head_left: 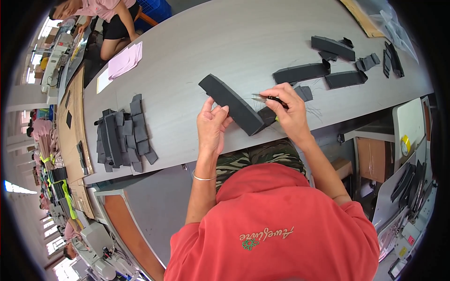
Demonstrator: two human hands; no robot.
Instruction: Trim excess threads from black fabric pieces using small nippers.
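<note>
My left hand (213,122) is closed on a long black fabric strip (232,105), pinching its lower edge between thumb and fingers. The strip slants down to the right above the table, near its front edge. My right hand (291,110) is wrapped round a pair of thread snips (260,98), with the metal blades pointing left toward the strip and a small gap between them. A smaller dark piece of fabric (267,116) shows between the strip's lower end and my right hand. Loose threads (315,110) lie on the table right of that hand.
At the left lies a heap of black fabric pieces (124,133). More black strips (302,72) are scattered at the right of the grey table (187,51). Pink sheets (125,61) lie at the far left, near a seated person (117,18). Clear plastic (391,28) covers the far right corner.
</note>
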